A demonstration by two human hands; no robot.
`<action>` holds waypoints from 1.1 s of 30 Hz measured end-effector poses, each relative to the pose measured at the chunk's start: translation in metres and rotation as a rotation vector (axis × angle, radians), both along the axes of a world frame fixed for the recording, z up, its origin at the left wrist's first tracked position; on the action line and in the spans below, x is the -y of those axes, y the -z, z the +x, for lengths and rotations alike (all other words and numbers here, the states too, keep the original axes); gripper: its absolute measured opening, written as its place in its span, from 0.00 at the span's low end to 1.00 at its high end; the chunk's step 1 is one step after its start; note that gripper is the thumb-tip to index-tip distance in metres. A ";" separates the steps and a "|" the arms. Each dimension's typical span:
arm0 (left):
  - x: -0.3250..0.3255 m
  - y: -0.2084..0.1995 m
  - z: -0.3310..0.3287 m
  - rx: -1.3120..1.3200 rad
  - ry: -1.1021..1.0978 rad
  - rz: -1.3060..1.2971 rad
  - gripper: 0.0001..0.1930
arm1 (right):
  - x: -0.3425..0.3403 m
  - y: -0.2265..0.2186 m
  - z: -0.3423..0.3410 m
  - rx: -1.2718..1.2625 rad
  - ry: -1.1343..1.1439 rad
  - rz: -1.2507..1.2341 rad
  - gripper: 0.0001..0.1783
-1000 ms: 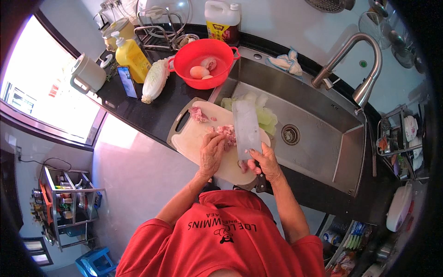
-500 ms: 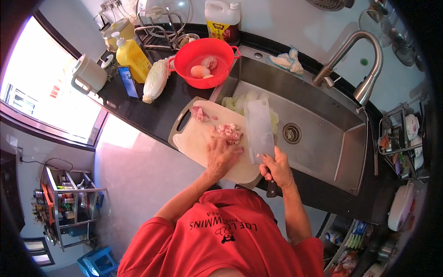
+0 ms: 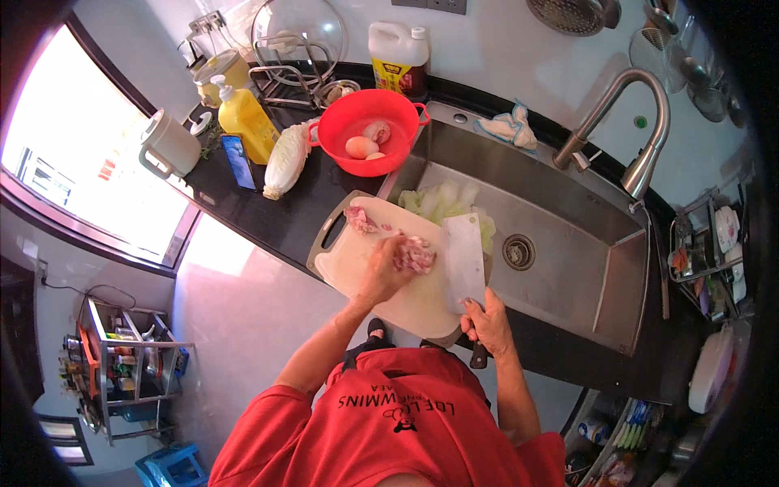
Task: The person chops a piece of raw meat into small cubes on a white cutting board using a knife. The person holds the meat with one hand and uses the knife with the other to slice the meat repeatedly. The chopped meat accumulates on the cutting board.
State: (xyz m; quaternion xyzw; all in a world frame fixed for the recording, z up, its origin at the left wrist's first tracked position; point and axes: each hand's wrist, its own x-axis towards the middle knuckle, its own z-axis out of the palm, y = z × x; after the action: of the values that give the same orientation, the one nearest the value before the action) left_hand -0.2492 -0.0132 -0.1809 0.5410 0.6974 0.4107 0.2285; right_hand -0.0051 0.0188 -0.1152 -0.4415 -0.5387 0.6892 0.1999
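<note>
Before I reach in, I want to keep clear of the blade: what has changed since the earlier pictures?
The cleaver has moved right, away from the chopped meat, to the right side of the cutting board. The left hand has shifted from the near side of that meat to its left. The right hand still grips the cleaver; the red basin and pale cabbage stayed put.

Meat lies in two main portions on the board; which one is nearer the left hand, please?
The chopped pile beside the left hand; the other portion lies farther off, near the handle slot.
</note>
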 end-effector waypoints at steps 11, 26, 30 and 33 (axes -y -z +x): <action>-0.017 -0.037 -0.023 -0.765 -0.218 0.289 0.10 | 0.007 -0.002 -0.006 -0.011 0.081 0.048 0.07; -0.024 -0.039 -0.011 -0.473 0.288 0.268 0.13 | 0.022 -0.014 -0.004 0.042 0.218 0.158 0.06; -0.021 -0.044 -0.040 -0.418 0.112 0.241 0.23 | 0.025 -0.017 -0.006 0.129 0.188 0.220 0.06; -0.028 -0.043 -0.078 -0.570 -0.093 0.202 0.26 | 0.027 -0.016 -0.017 0.284 0.050 0.368 0.09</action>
State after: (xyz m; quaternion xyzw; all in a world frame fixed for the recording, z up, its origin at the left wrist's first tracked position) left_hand -0.3271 0.0153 -0.1380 0.6219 0.7130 0.3197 -0.0505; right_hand -0.0220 -0.0082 -0.0990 -0.5033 -0.6669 0.5051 0.2164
